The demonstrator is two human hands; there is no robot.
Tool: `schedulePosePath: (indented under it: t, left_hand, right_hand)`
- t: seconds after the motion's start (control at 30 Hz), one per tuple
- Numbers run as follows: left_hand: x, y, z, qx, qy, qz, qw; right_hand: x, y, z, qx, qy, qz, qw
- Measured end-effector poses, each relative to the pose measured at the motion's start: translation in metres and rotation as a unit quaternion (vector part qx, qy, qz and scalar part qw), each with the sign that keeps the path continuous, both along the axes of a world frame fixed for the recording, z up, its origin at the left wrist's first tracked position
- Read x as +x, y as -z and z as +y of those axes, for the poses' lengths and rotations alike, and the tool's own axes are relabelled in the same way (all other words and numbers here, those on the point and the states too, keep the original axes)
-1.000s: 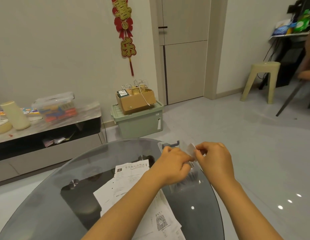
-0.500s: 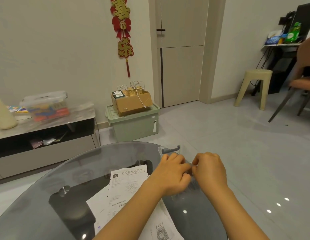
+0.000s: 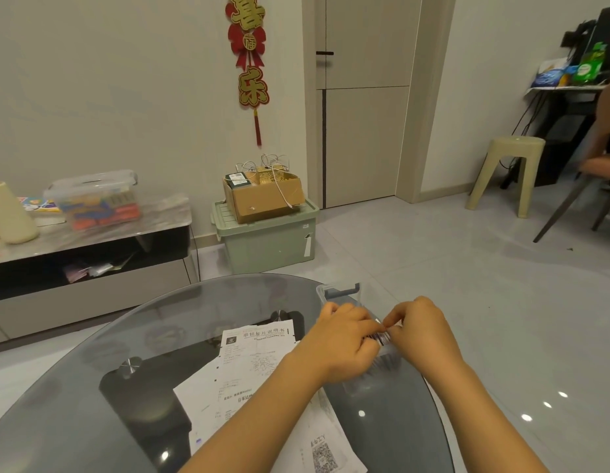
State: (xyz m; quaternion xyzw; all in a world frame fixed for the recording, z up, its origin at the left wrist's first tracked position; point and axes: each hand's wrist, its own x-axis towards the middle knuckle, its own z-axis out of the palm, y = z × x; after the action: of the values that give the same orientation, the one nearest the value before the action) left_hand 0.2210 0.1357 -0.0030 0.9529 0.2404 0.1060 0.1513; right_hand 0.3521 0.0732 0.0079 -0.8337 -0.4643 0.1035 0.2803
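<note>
Head view: the small packet point(image 3: 382, 337) is pinched between the left hand point(image 3: 344, 339) and right hand point(image 3: 419, 332), now brought lower, just above the clear box point(image 3: 341, 290) on the bench point(image 3: 228, 302); its opening is judged underway.

A glossy smoked-glass table point(image 3: 92, 370) bears matt printed paper sheets point(image 3: 255, 363) and a clear plastic box point(image 3: 341, 290).

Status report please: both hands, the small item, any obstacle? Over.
Left hand and right hand both pinch the small striped item. Item held over clear box. Paper sheets lie beside it, not blocking.
</note>
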Motion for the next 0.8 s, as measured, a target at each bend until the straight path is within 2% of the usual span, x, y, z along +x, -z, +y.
schedulePosePath:
  t: [0.17,0.37,0.5,0.67,0.8]
  left_hand:
    - [0.003,-0.003,0.001,0.014,0.002,0.033,0.999]
    - [0.007,-0.003,0.002,0.038,-0.007,0.069,0.997]
    - [0.001,-0.008,-0.006,0.031,-0.019,0.049,0.998]
    - [-0.026,-0.016,-0.021,0.037,-0.061,-0.006,0.997]
    - [-0.062,-0.019,-0.045,0.025,-0.101,0.002,0.995]
  right_hand:
    - [0.008,0.001,-0.003,0.03,-0.023,0.068,0.997]
    - [0.015,0.004,-0.004,0.036,-0.045,0.073,0.996]
    - [0.014,0.002,-0.01,0.046,-0.06,0.071,0.995]
    - [0.003,0.002,-0.025,0.088,-0.09,0.006,0.992]
    - [-0.017,0.006,-0.04,0.12,-0.17,-0.024,0.978]
